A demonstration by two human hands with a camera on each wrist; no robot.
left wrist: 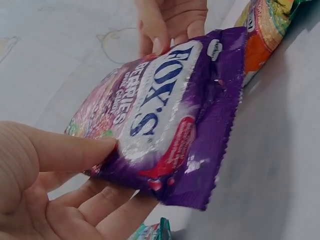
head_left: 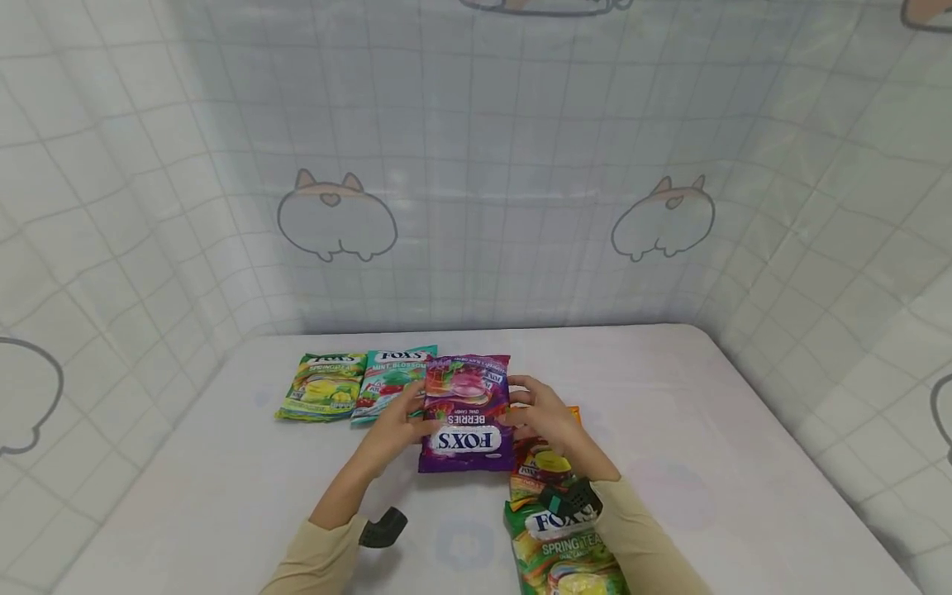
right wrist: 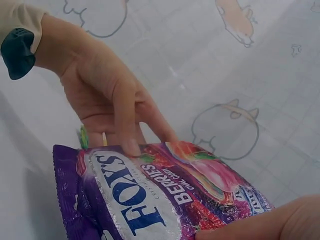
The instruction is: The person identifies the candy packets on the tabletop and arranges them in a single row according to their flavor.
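Observation:
A purple Fox's Berries candy bag (head_left: 467, 413) is held between both hands, its lettering upside down in the head view. On its left side my left hand (head_left: 397, 426) grips the edge; in the left wrist view the thumb (left wrist: 75, 152) lies on the printed face with the fingers beneath. My right hand (head_left: 546, 413) holds the opposite edge, and its thumb (right wrist: 260, 220) shows on the bag in the right wrist view. Below the right hand lies an orange-red candy bag (head_left: 543, 471), partly covered by that hand and forearm.
At the back left of the white table (head_left: 223, 496) lie a yellow-green Spring Tea bag (head_left: 323, 388) and a teal Mint Blossom bag (head_left: 390, 380), side by side. A green Spring Tea bag (head_left: 568, 554) lies at the front, partly under the right sleeve. Grid-patterned cloth walls surround the table.

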